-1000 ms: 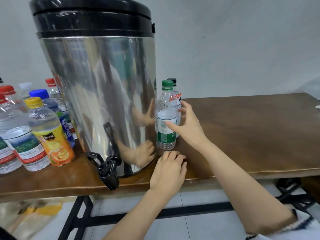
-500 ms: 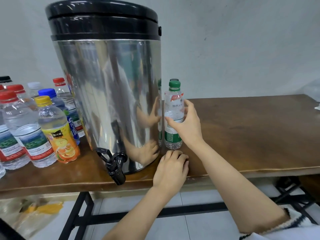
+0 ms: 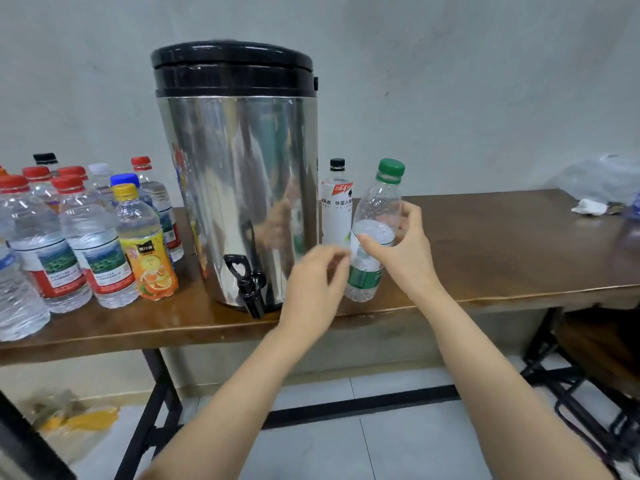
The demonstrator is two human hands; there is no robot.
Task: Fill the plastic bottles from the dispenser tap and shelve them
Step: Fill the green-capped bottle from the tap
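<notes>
A tall steel dispenser [image 3: 239, 188] with a black lid stands on the brown table [image 3: 502, 244]; its black tap [image 3: 247, 285] juts over the front edge. My right hand [image 3: 401, 251] grips a clear green-capped bottle [image 3: 377, 209], tilted right, just right of the dispenser. My left hand [image 3: 317, 285] hovers, blurred, with fingers loosely bent beside the bottle's lower part, holding nothing. A white-labelled, black-capped bottle [image 3: 337, 209] stands behind, next to the dispenser.
Several capped water bottles [image 3: 93, 244] and an orange juice bottle [image 3: 147, 244] crowd the table's left end. A crumpled plastic bag [image 3: 602, 181] and tissue [image 3: 588, 206] lie at the far right. Black table legs [image 3: 152, 393] stand on the tiled floor below.
My right hand has pulled the green-capped bottle out from beside the dispenser and tilted it. My left hand lifted off the table edge toward the bottle. The view has drawn back.
</notes>
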